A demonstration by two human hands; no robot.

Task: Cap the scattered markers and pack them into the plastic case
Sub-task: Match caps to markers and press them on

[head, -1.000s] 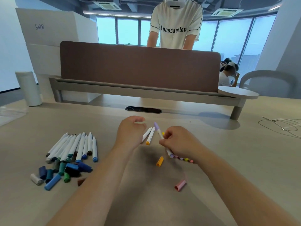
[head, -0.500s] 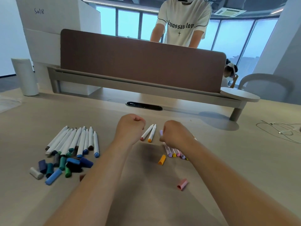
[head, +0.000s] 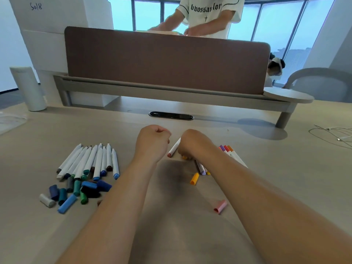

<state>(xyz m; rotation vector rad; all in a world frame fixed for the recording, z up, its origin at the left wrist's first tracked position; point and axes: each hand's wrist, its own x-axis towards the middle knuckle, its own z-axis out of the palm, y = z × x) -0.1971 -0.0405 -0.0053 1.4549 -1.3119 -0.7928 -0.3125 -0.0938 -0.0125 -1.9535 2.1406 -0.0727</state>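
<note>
Two hands were held close together over the desk [head: 285,178]. The fingers [head: 163,133] of the left hand [head: 152,143] were curled tight into a fist, and whether anything was enclosed could not be told. The fingers [head: 185,153] of the right hand [head: 196,144] were curled downward onto the desk, with an orange tip showing just beneath them. Whether it was gripped could not be told either.

A white marker with a red tip [head: 174,148] was laid between the two sets of fingers, touching the right ones. A bundle of warm-coloured markers [head: 230,153] was fanned out just behind the right fingers, partly hidden under the wrist. An orange cap [head: 194,178] was left near the right fingers, on the wearer's side, and a pink cap [head: 220,206] lay further back, well apart from them.

Well to the left of the left fingers, a row of uncapped white-barrelled markers [head: 91,162] was lined up. A heap of blue, green and grey caps [head: 76,189] was piled at its near end.
</note>
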